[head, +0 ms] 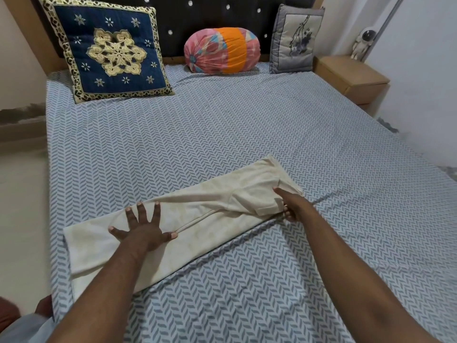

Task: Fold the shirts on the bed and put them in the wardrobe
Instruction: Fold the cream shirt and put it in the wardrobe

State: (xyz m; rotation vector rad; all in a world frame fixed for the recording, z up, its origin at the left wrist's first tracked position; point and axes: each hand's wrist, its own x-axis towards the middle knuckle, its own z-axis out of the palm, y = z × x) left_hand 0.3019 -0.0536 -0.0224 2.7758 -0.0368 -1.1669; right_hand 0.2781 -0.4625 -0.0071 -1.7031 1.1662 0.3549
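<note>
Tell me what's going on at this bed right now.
A person is folding a cream shirt on the bed. The shirt already lies as a long narrow strip. The left hand presses flat on its middle with fingers spread, while the right hand grips the end nearer the bed's right side. Three cushions lean at the headboard. No wardrobe is in view.

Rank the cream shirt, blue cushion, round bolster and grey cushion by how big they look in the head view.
1. Cream shirt, though it lies nearest the camera.
2. Blue cushion.
3 and 4. Round bolster and grey cushion look alike; I will not rank them.
</note>
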